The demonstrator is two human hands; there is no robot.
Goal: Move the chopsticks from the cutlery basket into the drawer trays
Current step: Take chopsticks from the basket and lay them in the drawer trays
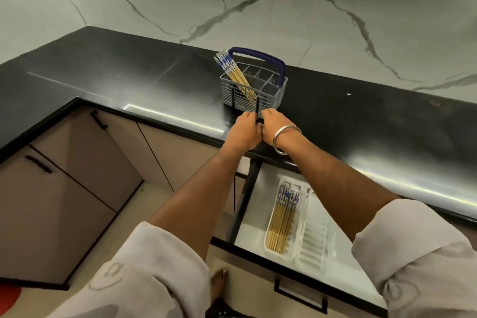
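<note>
- Both hands meet at the counter's front edge, just in front of the basket; the left hand and right hand curl around dark chopsticks standing upright between them.
- More chopsticks lean in the basket's left-hand compartment.
- One batch already lies in the left drawer tray; the right tray looks bare.
- Risk: a loose bundle could fan out and slip to the floor past the drawer.
</note>
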